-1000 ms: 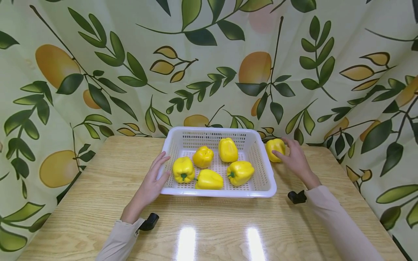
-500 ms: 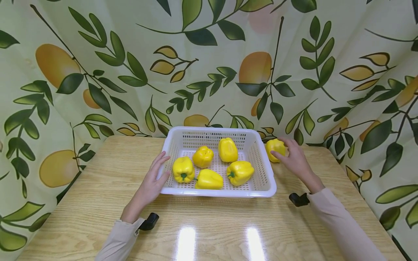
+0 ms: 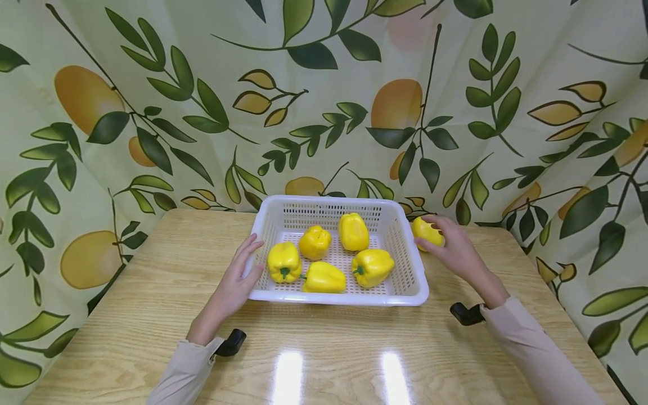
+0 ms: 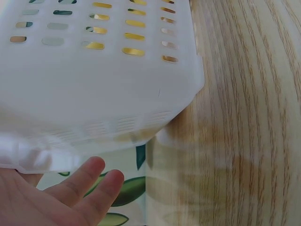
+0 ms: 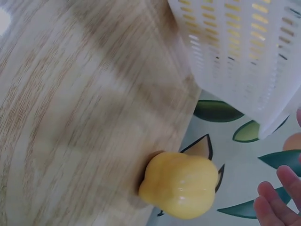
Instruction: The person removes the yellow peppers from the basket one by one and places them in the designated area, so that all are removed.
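A white plastic basket [image 3: 338,299] holds several yellow bell peppers [image 3: 324,278]. My left hand [image 3: 234,286] rests at its left rim, fingers spread; the left wrist view shows extended fingers [image 4: 80,190] by the basket's rim. Another yellow bell pepper [image 3: 423,228] sits on the table just outside the right wall. Above it hovers my right hand [image 3: 459,250], thumb and fingers loosely parted, partly covering it in the head view. In the right wrist view, a gap separates that pepper [image 5: 181,186] from my fingertips [image 5: 264,190].
A wooden table [image 3: 334,343] carries the basket near its back edge. Behind and around it hangs a curtain [image 3: 324,84] printed with leaves and fruit. A black wrist camera [image 3: 231,343] sits under each sleeve.
My right hand has shifted slightly left across the outside pepper, and its forearm has moved a little to the right. The left hand, basket and peppers look unchanged.
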Action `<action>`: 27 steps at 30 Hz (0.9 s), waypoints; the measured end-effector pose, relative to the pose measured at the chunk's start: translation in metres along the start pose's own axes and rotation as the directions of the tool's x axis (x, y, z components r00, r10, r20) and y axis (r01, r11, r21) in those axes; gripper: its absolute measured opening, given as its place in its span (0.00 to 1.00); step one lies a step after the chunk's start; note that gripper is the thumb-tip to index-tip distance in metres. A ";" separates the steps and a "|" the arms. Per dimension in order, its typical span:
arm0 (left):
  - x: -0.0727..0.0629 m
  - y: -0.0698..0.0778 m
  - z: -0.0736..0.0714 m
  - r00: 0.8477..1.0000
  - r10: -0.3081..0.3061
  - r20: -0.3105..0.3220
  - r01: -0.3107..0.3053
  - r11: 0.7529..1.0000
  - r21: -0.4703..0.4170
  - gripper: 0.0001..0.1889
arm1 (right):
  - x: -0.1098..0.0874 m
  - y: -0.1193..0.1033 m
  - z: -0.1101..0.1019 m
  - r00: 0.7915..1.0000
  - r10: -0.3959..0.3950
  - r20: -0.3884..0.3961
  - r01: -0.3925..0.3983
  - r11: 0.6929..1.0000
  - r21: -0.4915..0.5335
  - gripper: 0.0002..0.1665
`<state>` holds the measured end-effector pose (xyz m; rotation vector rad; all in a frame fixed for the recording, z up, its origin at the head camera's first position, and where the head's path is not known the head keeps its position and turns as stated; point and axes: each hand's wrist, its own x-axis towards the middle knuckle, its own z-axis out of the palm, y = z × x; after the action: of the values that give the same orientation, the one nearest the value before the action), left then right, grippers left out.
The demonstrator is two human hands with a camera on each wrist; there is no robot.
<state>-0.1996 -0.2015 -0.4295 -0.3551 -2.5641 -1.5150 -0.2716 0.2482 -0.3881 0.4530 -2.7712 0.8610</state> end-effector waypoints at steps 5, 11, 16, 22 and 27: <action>0.000 0.000 0.000 1.000 0.000 -0.002 0.000 1.000 0.000 0.26 | -0.002 -0.006 -0.001 1.000 -0.031 0.006 0.031 0.999 -0.010 0.33; 0.000 -0.001 0.000 1.000 -0.005 0.002 0.005 1.000 0.001 0.26 | -0.003 -0.013 0.001 0.997 -0.070 0.017 0.070 0.998 -0.006 0.33; 0.000 0.000 -0.001 1.000 0.002 -0.002 -0.002 1.000 -0.003 0.26 | -0.004 -0.019 0.004 0.994 -0.103 0.030 0.104 0.995 -0.013 0.33; 0.000 0.000 -0.001 1.000 -0.003 0.001 0.003 1.000 -0.008 0.26 | -0.004 -0.026 0.011 0.984 -0.176 0.027 0.177 0.984 -0.011 0.34; 0.000 0.000 -0.001 1.000 -0.009 0.006 0.009 1.000 -0.009 0.26 | -0.006 -0.037 0.015 0.975 -0.216 0.046 0.216 0.976 -0.002 0.34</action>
<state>-0.1998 -0.2017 -0.4288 -0.3493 -2.5676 -1.5311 -0.2545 0.2120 -0.3827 0.7648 -2.6987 0.7976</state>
